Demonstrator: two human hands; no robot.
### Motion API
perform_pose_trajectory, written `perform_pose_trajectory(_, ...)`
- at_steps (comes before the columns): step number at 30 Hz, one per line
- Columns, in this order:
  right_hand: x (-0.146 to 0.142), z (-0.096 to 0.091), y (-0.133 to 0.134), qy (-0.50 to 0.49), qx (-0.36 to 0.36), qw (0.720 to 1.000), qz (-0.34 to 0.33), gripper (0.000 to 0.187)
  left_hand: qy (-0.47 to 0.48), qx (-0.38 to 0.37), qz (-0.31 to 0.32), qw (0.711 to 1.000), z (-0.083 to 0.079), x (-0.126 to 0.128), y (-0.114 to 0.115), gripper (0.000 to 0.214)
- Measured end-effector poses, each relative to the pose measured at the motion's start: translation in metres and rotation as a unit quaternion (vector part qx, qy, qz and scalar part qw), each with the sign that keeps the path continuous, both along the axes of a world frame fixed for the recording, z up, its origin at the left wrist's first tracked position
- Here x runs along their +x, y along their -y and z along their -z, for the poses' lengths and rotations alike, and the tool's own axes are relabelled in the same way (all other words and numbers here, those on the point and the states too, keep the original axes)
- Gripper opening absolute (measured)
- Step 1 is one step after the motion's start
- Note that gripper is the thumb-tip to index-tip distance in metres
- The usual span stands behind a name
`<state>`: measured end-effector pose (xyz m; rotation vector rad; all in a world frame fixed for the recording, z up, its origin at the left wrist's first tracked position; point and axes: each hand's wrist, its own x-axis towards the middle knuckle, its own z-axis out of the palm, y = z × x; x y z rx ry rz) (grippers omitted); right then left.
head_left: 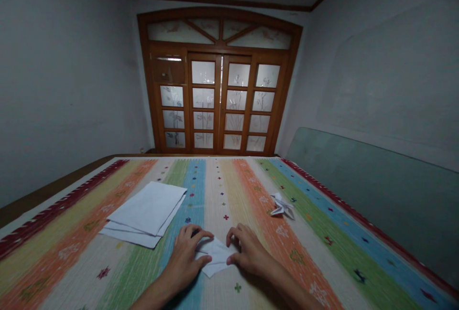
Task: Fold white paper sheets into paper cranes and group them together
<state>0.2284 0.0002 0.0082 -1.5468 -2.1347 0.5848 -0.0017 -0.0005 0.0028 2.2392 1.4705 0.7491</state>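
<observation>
A folded piece of white paper (216, 258) lies near the front middle of the table, with crease lines and one corner pointing toward me. My left hand (186, 255) grips its left side, thumb on the near part and index finger at the far edge. At the right corner, my right hand (247, 251) holds the paper with its thumb, the other fingers curled above. Whatever lies beneath the left palm is hidden. Farther right sits a folded paper figure (282, 206) with pointed ends, apart from both hands.
A stack of white paper sheets (147, 208) lies to the left. A striped cloth (238, 205) covers the table. Beyond the far edge stand wooden glass-paned doors (220, 104). A pale green panel (366, 181) runs along the right side.
</observation>
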Motion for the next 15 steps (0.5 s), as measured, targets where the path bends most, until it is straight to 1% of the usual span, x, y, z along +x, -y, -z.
perform_pose_trajectory(3, 0.0041, -0.0019, -0.0030, 0.010, -0.025, 1.000, 0.003, 0.043, -0.013, 0.003, -0.003, 1.000, 0.0069, -0.0029, -0.0030, 0.050)
perform_pose_trajectory(5, 0.0066, -0.0029, -0.0043, 0.013, -0.040, 0.999, 0.003, 0.046, -0.029, -0.009, -0.007, 1.000, 0.0080, -0.0035, -0.0042, 0.053)
perform_pose_trajectory(10, 0.0101, -0.0044, -0.0043, 0.005, -0.048, 0.999, -0.001, 0.046, -0.063, -0.036, -0.010, 0.997, 0.0028, -0.0025, -0.0031, 0.054)
perform_pose_trajectory(15, 0.0076, -0.0044, -0.0026, -0.022, -0.038, 0.999, -0.009, 0.039, -0.086, -0.036, -0.010, 0.996, -0.0012, -0.0042, -0.0004, 0.052)
